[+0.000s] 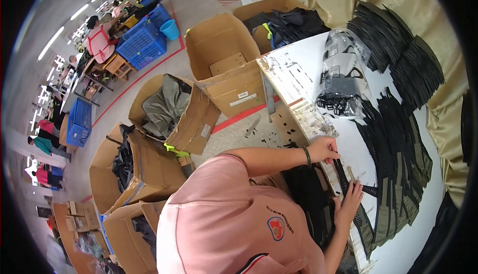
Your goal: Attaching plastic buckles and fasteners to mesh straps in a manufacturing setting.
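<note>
My left hand [322,149] is closed in a pinch at the upper end of a black strap [341,173] on the white table. Lower down, my right hand [350,203] lies with its fingers stretched out over the strap's lower part and the tabletop. A short black mesh end [369,190] sticks out to the right of those fingertips. Beside my hands, a fanned row of black and olive-green strap pieces [393,174] covers the table. What lies under my right palm is hidden.
Clear plastic bags of black-and-grey parts [344,75] and stacked black strips [416,70] lie farther back on the table. Cardboard boxes [224,82] with dark fabric stand left. Dark pieces [307,194] hang beneath the near table edge. People work beyond blue crates [142,42].
</note>
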Tool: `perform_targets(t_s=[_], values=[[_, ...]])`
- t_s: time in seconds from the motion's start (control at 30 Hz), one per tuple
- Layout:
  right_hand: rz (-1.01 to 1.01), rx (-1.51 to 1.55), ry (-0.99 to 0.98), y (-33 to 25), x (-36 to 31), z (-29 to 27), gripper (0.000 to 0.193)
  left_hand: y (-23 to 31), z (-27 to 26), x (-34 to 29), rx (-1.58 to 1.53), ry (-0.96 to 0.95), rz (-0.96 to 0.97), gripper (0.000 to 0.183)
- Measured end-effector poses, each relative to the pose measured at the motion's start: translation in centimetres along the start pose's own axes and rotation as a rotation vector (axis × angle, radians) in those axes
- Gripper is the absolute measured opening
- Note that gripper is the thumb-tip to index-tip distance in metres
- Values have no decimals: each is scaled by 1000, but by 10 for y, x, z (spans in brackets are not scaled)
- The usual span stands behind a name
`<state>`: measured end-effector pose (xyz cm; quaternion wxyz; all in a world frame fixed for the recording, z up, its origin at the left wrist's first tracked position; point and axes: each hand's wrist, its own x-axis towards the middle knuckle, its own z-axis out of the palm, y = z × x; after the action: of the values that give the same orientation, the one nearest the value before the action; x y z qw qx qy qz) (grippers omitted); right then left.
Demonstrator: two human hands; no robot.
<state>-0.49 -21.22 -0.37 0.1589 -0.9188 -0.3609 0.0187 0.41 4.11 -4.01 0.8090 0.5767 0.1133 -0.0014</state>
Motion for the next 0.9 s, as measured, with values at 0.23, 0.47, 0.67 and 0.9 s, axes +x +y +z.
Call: perform_targets(t_s=[0.23,0.47,0.67,0.9], values=[[20,28,-9,8,0,-5,73,20,-3,-3,152,-138,-10,20],[-67,325,199,-31,51,-12,56,31,0,-13,111,-265,14,14],[98,849,45,-23,74,8,17,38,2,-5,188,-447,-42,11],[218,982,79,-4,66,38,16,66,-67,107,1253,317,535,40]])
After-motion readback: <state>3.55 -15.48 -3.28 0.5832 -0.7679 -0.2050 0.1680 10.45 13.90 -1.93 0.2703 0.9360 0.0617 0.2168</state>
